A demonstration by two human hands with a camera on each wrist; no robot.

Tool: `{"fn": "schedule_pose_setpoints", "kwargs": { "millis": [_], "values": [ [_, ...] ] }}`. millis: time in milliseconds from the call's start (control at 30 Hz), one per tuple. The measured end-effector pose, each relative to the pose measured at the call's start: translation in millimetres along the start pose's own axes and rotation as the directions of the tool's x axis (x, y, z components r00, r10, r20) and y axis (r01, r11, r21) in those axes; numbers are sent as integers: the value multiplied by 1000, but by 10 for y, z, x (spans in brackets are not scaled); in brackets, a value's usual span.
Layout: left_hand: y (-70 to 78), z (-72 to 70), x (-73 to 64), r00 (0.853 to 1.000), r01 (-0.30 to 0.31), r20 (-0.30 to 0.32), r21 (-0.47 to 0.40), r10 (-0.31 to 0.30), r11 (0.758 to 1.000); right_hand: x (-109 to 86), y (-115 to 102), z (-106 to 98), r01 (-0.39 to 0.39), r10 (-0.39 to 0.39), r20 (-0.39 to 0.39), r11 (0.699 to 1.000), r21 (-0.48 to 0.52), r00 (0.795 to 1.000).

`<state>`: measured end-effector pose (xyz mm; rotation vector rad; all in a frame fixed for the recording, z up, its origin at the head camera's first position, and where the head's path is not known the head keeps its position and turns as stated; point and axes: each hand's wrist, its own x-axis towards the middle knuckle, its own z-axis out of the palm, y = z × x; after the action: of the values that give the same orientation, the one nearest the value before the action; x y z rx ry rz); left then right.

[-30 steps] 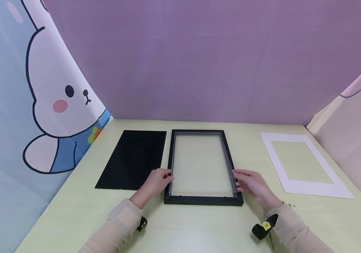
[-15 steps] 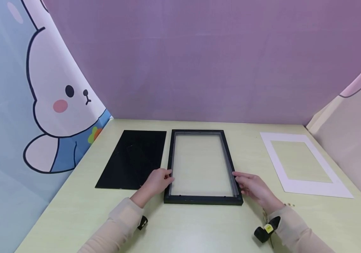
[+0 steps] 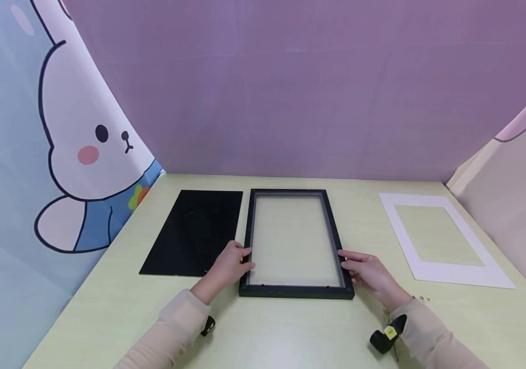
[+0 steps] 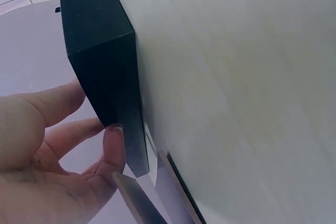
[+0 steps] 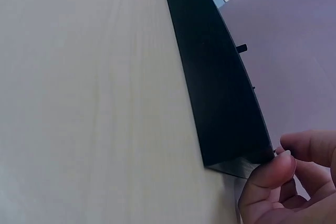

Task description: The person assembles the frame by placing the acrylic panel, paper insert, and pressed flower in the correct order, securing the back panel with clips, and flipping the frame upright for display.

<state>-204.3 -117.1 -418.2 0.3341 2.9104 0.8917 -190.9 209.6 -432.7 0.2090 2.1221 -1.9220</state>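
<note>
A black picture frame (image 3: 297,292) lies on the table in the middle of the head view. A clear sheet (image 3: 296,241) sits inside its rails, hard to see against the tabletop. My left hand (image 3: 227,264) grips the frame's left rail near the front; in the left wrist view, fingertips (image 4: 114,135) press on the rail's outer side. On the opposite rail, my right hand (image 3: 373,274) pinches the edge between thumb and fingers. The right wrist view shows the thumb (image 5: 275,169) right at the frame's corner and a small black tab standing up along its edge.
Left of the frame lies a black backing board (image 3: 193,233), its near right corner close to my left hand. A white mat board (image 3: 463,274) with a cut-out window lies at the right. Several tiny brownish bits (image 3: 421,298) are near my right wrist. A purple backdrop (image 3: 290,92) stands behind the table.
The clear sheet's right edge, raised at my right hand one second ago, now lies down within the frame. My right hand shifted slightly onto the rail; the left hand barely moved.
</note>
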Motion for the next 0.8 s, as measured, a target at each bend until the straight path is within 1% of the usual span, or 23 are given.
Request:
{"fn": "schedule_pose_setpoints", "kwargs": {
  "millis": [167, 267, 400, 533, 667, 800],
  "values": [
    [-3, 6, 7, 1000, -1, 3, 3, 1, 1000, 10, 20, -2, 1, -1, -8, 1000, 5, 1000],
    [-18, 12, 16, 1000, -20, 4, 22, 20, 1000, 14, 22, -7, -4, 4, -10, 1000, 16, 1000],
    [-28, 11, 18, 999, -41, 3, 42, 41, 998, 15, 15, -14, 1, -1, 16, 1000, 26, 1000],
    [-34, 2, 13, 999, -36, -1, 47, 36, 998, 11, 9, -15, 2, -3, 41, 999, 32, 999],
    [-47, -1, 12, 999, -35, -1, 51, 35, 998, 15, 5, -18, -7, 5, 49, 999, 49, 999],
    [-49, -7, 12, 999, -47, -5, 57, 47, 997, 14, 12, -21, -9, 6, 54, 998, 58, 999]
  ]
}}
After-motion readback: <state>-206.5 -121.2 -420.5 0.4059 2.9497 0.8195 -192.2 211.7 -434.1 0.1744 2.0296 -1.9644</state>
